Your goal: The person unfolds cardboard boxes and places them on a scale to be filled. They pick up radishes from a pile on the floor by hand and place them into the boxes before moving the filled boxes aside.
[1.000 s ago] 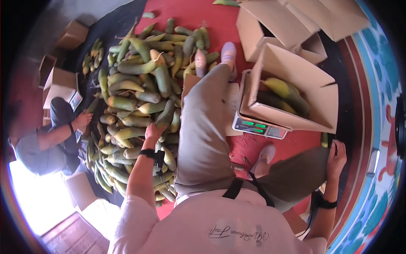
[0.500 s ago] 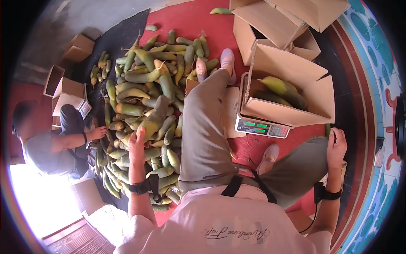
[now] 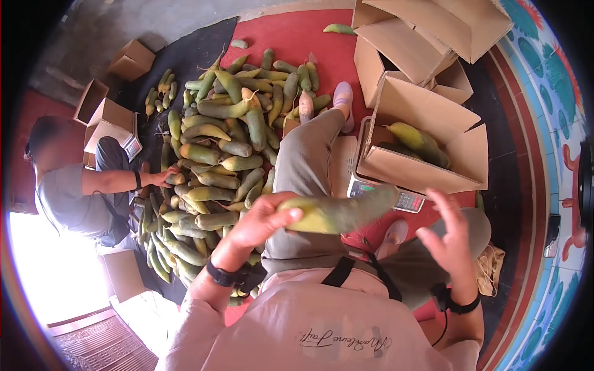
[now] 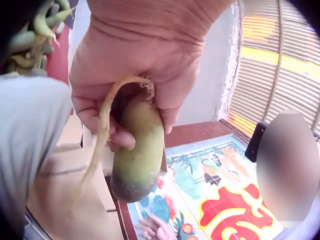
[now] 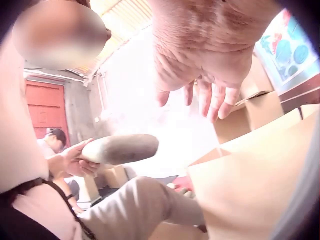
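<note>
My left hand [image 3: 263,221] grips one end of a long green radish [image 3: 340,212], held level above my lap and slightly blurred. In the left wrist view the fingers curl round the root end of the radish [image 4: 141,150], and a thin root trails beside them. My right hand [image 3: 448,235] is raised just past the radish's far end, fingers spread, touching nothing. The right wrist view shows this hand [image 5: 202,65] empty, with the radish [image 5: 122,149] apart from it. An upright carton [image 3: 427,167] holding several radishes rests on a scale [image 3: 408,201] with lit digits.
A large pile of radishes [image 3: 213,154] covers the mat at the left. Another person [image 3: 80,185] sits beyond it, one hand at the pile. Empty cartons [image 3: 408,49] stand behind the scale, and a phone [image 3: 552,235] lies at the right edge.
My left hand has carried the radish from the pile rightward over my lap. My right hand has left my right knee, moved inward and spread its fingers.
</note>
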The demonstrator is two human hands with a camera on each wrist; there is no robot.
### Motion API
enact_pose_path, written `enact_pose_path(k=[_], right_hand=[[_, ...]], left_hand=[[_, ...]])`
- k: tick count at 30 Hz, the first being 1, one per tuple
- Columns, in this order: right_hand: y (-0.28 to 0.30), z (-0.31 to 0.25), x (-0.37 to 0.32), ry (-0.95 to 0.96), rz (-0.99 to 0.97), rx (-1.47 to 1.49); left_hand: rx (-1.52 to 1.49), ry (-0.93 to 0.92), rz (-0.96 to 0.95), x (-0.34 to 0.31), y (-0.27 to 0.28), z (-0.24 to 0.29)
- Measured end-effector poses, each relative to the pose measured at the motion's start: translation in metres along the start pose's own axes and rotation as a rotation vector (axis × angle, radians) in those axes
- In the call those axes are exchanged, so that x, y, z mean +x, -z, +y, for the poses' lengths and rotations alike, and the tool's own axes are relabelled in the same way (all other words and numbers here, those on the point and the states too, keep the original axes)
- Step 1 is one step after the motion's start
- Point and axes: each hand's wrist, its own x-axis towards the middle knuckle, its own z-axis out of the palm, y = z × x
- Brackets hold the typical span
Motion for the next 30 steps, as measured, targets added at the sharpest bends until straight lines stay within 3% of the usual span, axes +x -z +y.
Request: enact_pose_path(k=[1,4,6,8,10,11,12,16,18,22,30], right_hand=[[-0.007,0.002,0.001,0.045,-0.070,0.046],[-0.016,0.000,0.002,-0.055,-0.304,0.187],[-0.019,0.010,-0.002,-0.028,-0.280,0.244],[-0.014,0.016,-0.006,-0.135,-0.331,0.299],[-0.006,0.008,-0.004,-0.256,-0.248,0.371],[-0.001,0.016,-0.001,-0.195,-0.185,0.319],[0.004,0.016,-0.001,-0.344,-0.103,0.481],[0.037,0.039,0.019,-0.400,0.254,0.631],[0.051,0.051,0.035,-0.437,0.353,0.470],[0.057,0.087,0.064,-0.534,0.331,0.285],[0.008,0.145,0.119,-0.582,-0.061,-0.163]], left_hand=[[0.011,0.016,-0.059,0.006,-0.007,-0.003],[-0.015,0.000,-0.247,0.020,-0.021,-0.009],[0.009,0.003,-0.274,0.026,-0.020,-0.010],[0.033,0.008,-0.315,0.035,-0.019,-0.013],[-0.050,0.019,-0.239,0.042,-0.015,-0.017],[-0.046,-0.088,-0.211,0.047,-0.013,-0.017],[-0.064,-0.135,-0.141,0.051,-0.011,-0.019],[-0.153,-0.095,-0.026,0.065,0.001,-0.041],[-0.278,0.010,-0.037,0.070,0.004,-0.056],[-0.406,0.001,-0.054,0.077,0.004,-0.066],[-0.404,0.085,-0.053,0.083,0.008,-0.064]])
